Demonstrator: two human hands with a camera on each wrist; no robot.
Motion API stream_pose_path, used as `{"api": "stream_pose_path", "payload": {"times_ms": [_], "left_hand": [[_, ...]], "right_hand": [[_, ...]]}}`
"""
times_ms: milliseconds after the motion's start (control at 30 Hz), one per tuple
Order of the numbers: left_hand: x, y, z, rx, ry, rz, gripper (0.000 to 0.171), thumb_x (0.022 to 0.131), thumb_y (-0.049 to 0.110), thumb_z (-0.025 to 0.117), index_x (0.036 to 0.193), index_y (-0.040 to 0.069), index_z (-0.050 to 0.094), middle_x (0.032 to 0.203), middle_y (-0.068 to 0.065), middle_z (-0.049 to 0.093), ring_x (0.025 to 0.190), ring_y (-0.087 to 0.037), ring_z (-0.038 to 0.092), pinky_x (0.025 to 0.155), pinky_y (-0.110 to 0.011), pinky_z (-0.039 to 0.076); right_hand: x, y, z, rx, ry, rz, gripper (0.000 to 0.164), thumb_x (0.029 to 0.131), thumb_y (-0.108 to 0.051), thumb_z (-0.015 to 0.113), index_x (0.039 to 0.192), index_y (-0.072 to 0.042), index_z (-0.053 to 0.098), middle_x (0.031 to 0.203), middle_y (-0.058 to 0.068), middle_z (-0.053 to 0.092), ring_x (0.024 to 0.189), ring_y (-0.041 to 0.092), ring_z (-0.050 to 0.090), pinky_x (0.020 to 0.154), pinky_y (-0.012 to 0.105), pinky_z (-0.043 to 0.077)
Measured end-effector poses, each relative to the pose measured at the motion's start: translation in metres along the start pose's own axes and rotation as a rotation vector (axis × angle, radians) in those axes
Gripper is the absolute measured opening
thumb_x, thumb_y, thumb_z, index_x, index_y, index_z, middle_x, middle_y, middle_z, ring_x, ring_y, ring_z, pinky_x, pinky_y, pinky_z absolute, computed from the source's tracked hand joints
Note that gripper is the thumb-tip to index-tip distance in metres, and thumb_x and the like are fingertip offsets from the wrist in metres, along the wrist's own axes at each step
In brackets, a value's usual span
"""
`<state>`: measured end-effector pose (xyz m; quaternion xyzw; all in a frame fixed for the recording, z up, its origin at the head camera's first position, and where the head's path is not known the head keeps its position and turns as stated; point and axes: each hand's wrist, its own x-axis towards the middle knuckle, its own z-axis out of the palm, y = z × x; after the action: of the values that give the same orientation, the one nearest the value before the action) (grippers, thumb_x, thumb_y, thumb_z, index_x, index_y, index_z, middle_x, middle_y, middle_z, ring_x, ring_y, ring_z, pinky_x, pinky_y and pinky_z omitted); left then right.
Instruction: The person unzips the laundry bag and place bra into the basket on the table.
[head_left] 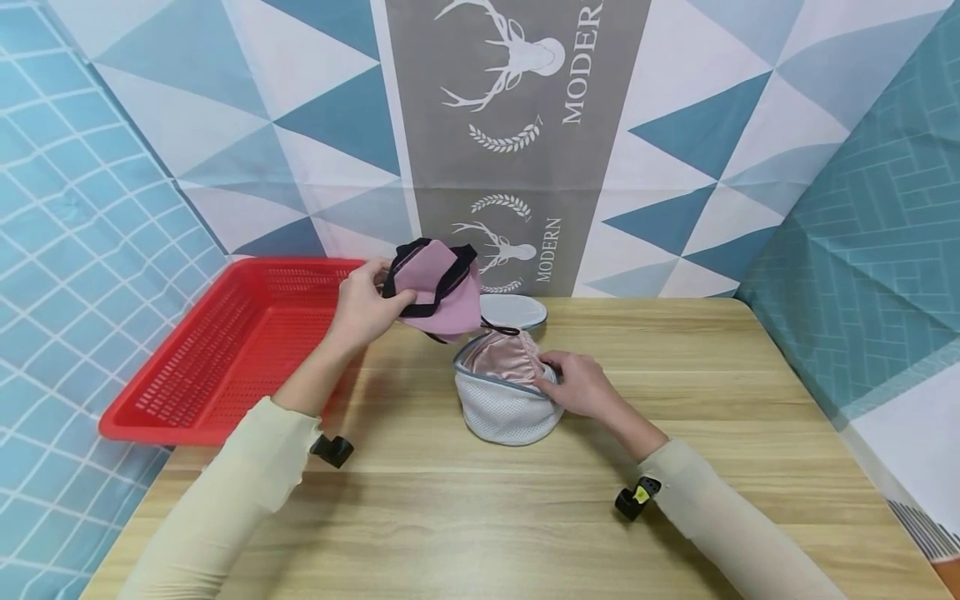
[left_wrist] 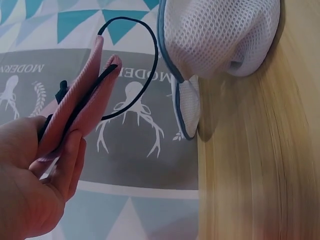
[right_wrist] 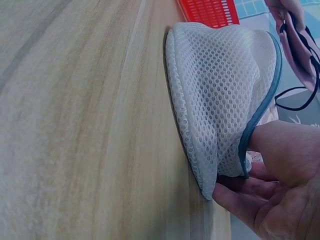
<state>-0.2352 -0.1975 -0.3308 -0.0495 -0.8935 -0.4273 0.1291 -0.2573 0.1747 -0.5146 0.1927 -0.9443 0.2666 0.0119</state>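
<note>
My left hand (head_left: pixel 367 307) holds up a folded pink cloth item (head_left: pixel 450 310) with black straps, pinched between thumb and fingers. In the left wrist view, two ribbed pink layers (left_wrist: pixel 82 112) and a loose black cord loop show; its exact kind I cannot tell. Below and to its right stands a round white mesh laundry bag (head_left: pixel 508 417) with a blue-grey zipper edge. The bag's lid (head_left: pixel 517 311) is folded back behind it. Shiny pink gathered cloth (head_left: pixel 501 358) lies inside. My right hand (head_left: pixel 581 383) grips the bag's right rim, thumb inside and fingers outside.
A red plastic basket (head_left: pixel 225 435) stands at the left of the wooden table (head_left: pixel 465 517). Behind the table hangs a patterned cloth backdrop (head_left: pixel 330 117), and more patterned cloth covers both sides.
</note>
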Motion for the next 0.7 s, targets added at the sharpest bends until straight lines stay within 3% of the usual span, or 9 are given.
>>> {"api": "stream_pose_path", "payload": {"times_ms": [333,700], "left_hand": [[0.000,-0.005,-0.018,-0.002,-0.017,-0.032,0.043,0.101,0.023,0.076,0.135,-0.002,0.069,0.123,-0.027,0.077,0.107,-0.035,0.071,0.083,-0.018,0.051],[0.005,-0.014,-0.037,0.007,-0.009,-0.069,0.046,0.103,0.029,0.075,0.137,-0.001,0.068,0.127,-0.027,0.075,0.109,-0.032,0.065,0.079,-0.017,0.049]], "right_hand": [[0.000,-0.003,-0.001,0.019,0.001,0.000,0.055,0.101,-0.041,0.082,0.146,-0.011,0.075,0.141,0.013,0.081,0.131,0.035,0.078,0.110,0.057,0.063],[-0.001,-0.002,-0.001,0.020,0.009,-0.005,0.053,0.100,-0.040,0.083,0.144,-0.011,0.076,0.138,0.012,0.082,0.129,0.035,0.079,0.109,0.057,0.063]]}}
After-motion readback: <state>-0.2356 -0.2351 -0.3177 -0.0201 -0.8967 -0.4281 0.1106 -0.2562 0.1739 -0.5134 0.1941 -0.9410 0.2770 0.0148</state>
